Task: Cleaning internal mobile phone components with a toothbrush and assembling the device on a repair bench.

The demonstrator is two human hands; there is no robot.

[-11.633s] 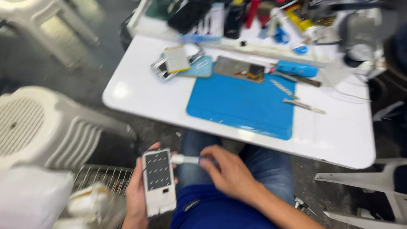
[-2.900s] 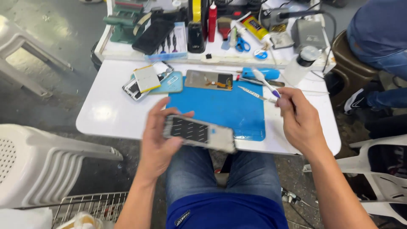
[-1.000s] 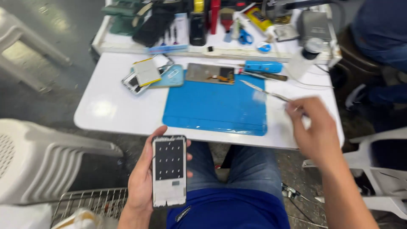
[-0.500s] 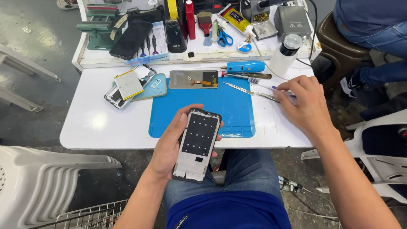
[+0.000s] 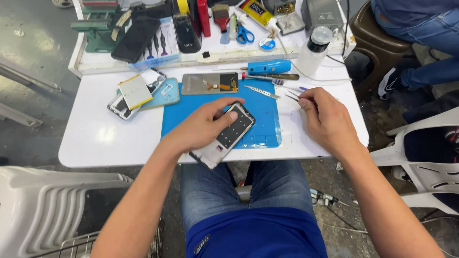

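My left hand (image 5: pixel 198 128) grips an opened phone frame (image 5: pixel 230 135), dark inside with a grid of dots. It holds the frame tilted over the front edge of the blue work mat (image 5: pixel 265 119). My right hand (image 5: pixel 329 119) rests on the white table (image 5: pixel 103 138) just right of the mat. Its thumb and forefinger pinch thin metal tweezers (image 5: pixel 291 95). A second metal tool (image 5: pixel 260 91) lies on the mat's far side beside a detached screen panel (image 5: pixel 210 83) with an orange flex cable.
A blue screwdriver (image 5: pixel 269 66), a white bottle (image 5: pixel 313 50), a light blue back cover (image 5: pixel 166 93) and a pale battery (image 5: pixel 135 91) lie behind the mat. A tool tray (image 5: pixel 95 67) lines the back. Stacked white chairs (image 5: pixel 48 205) stand left, another person's legs (image 5: pixel 425 28) upper right.
My left hand lifted the phone frame from over my lap onto the mat's front edge and turned it slantwise. My right hand stayed at the tools right of the mat.
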